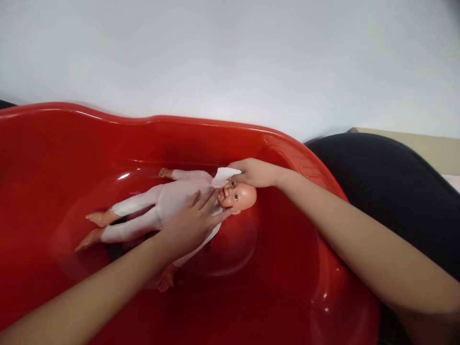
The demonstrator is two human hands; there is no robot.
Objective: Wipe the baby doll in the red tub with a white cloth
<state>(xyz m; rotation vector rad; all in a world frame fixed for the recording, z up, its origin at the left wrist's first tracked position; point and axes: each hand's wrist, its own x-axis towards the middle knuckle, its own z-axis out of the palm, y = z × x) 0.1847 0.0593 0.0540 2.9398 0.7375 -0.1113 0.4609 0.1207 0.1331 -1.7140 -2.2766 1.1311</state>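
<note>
A baby doll point(179, 191) in a pale pink long-sleeved top and whitish leggings lies on its back in a red baby bathtub point(287, 254). Its bald head points right and its bare feet point left. My left hand point(196, 223) rests on the doll's upper chest with the fingers spread, the thumb by its cheek. In my right hand point(253, 172), closed at the far side of the head, is a white cloth point(226, 175). The cloth is against the side of the doll's face and hides part of it.
A plain white wall point(230, 57) rises behind the tub's far rim. To the right stands a black rounded surface point(388, 191), with a beige board point(413, 139) behind it. Something dark lies under the doll's legs, not clear enough to name.
</note>
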